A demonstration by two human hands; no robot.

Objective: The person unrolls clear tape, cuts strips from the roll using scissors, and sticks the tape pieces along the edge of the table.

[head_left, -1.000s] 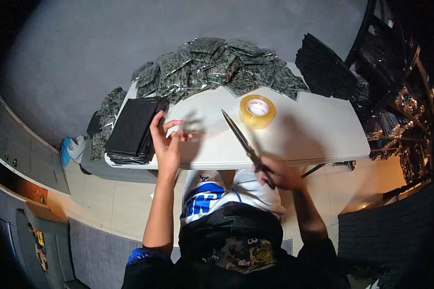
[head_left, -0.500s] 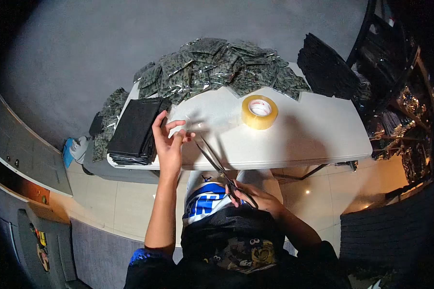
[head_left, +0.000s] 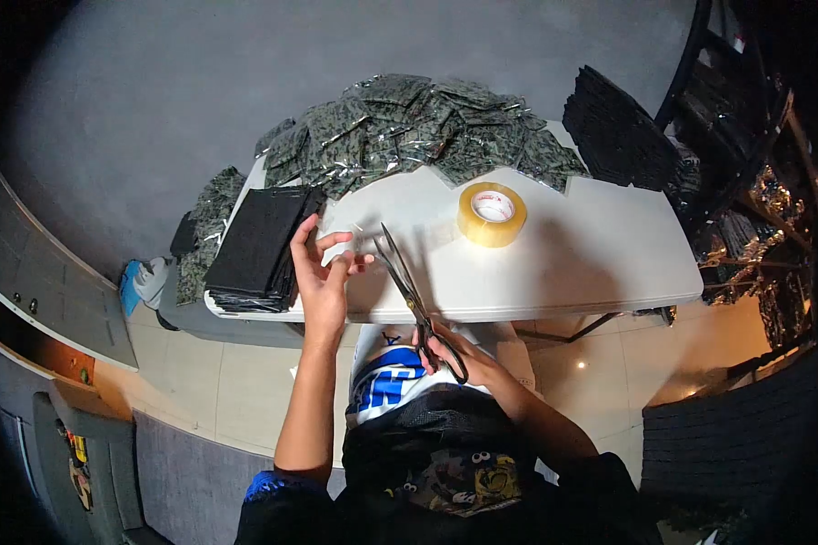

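Note:
My left hand [head_left: 322,283] is raised over the front of the table, its thumb and fingers closed on what looks like the loose end of clear tape [head_left: 442,235]. That see-through strip runs left from the tape roll [head_left: 492,215], which lies on the white tabletop. Black-handled scissors [head_left: 415,304] are in my right hand [head_left: 459,350], with fingers through the handles. Their blades are slightly parted and point up toward the strip, close to my left fingertips. Whether the blades touch the tape is hard to make out.
A stack of folded black packets [head_left: 256,245] lies at the table's left side. Many camouflage-patterned packets in clear wrap [head_left: 400,132] are heaped along the back. Another black stack [head_left: 616,127] stands at the back right, beside a loaded rack [head_left: 745,182].
The scissors have risen and turned more upright, their tips coming nearer the tape strip. My right hand has moved up and slightly left. My left hand has hardly moved.

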